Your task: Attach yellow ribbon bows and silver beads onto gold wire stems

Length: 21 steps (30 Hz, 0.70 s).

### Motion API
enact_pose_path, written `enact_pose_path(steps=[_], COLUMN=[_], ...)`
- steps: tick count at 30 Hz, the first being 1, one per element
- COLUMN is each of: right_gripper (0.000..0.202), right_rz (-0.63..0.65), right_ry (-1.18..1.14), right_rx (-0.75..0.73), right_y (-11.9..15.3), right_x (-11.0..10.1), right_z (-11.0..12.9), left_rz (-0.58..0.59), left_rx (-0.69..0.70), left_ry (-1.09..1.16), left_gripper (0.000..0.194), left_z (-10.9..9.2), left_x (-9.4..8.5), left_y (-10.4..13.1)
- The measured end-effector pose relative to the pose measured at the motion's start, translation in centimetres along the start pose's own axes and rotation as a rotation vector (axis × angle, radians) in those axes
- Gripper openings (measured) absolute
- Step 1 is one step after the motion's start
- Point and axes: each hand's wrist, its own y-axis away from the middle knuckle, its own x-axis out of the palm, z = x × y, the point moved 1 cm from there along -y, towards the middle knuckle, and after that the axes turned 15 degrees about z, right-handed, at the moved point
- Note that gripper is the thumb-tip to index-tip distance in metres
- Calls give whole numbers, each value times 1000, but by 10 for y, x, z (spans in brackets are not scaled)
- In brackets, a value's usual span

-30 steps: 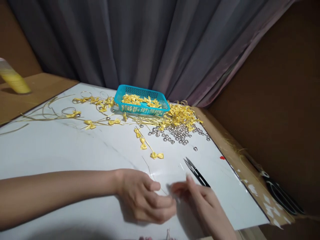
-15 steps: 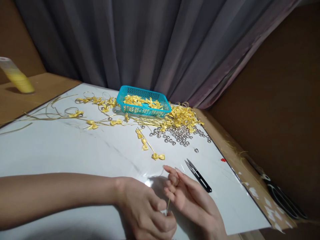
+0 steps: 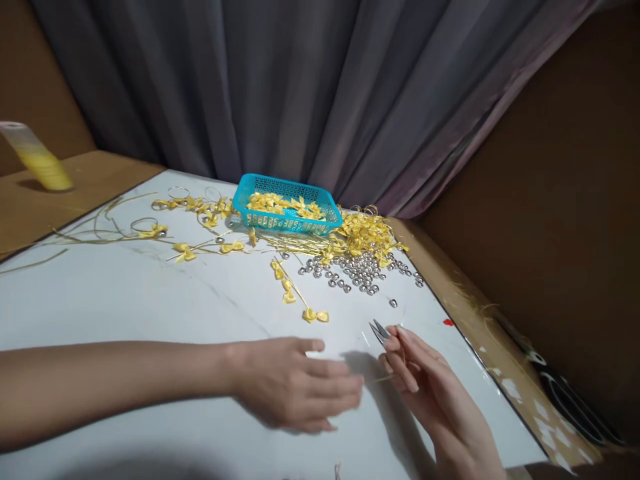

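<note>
My left hand (image 3: pixel 305 387) is stretched out flat above the white table top (image 3: pixel 200 307), fingers apart and holding nothing. My right hand (image 3: pixel 430 387) is closed, its fingers curled around a thin gold cord (image 3: pixel 384 379) whose end pokes out toward the left hand. Under the right fingertips lie the thread snips (image 3: pixel 379 331); only their blades show, the black handle being hidden by the hand. Beyond the hands lies a yellow ribbon bow (image 3: pixel 316 315), with smaller bows (image 3: pixel 287 292) and a gold strand just behind it.
A blue basket (image 3: pixel 287 223) holds yellow bows at the back. Silver beads (image 3: pixel 365 270) and a heap of yellow bows (image 3: pixel 365 230) lie to its right. Gold cords (image 3: pixel 115 237) spread leftward. Black scissors (image 3: pixel 570 400) lie off the right edge; a yellow-filled cylinder (image 3: pixel 45 167) stands left.
My left hand has let go of the cord and opened out flat. My right hand has moved right with the cord, now covering the snips' handle.
</note>
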Motion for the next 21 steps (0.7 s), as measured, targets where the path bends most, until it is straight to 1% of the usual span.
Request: enact_pose_path(steps=[2,4,7,8,10,11,13,15,16,18,21], right_gripper=[22,25,32,34,39,41,45,47,47,48,51], right_rz=[-23,-52,-156,-203,-287,-315,-344,-354,-361,-372,-358], right_ry=[228,418,586,623,691,721,763,792,804,816,819], right_rx=[-22,-25,-37,-43,-37,-27,-11,-9,-6,7,15], right_y=[1,2,0,-1,-3,-4,-6,-7,-7,-7,-6], right_x=[-3,-7,-13,-14,-14,-14,-11,-9,-8,-7,-6], right_z=[1,0,-3,-5,-8,-9,-10,-10,-10,-9,-8], left_rz=[45,143,377,406,454,465,463,447,458,460,397], left_rx=[-134,-313,-521,-548,-524,-503,-477,-475,-469,-447,-522], left_ry=[19,69,298,341,413,443,470,440,417,317,219], left_gripper=[36,33,29,27,25,26,30,32,32,37,44], left_z=[18,46,94,108,124,126,119,103,94,77,62], left_x=[-5,-13,-30,-36,-43,-44,-39,-28,-21,-7,5], left_y=[6,14,32,38,48,51,55,57,58,61,67])
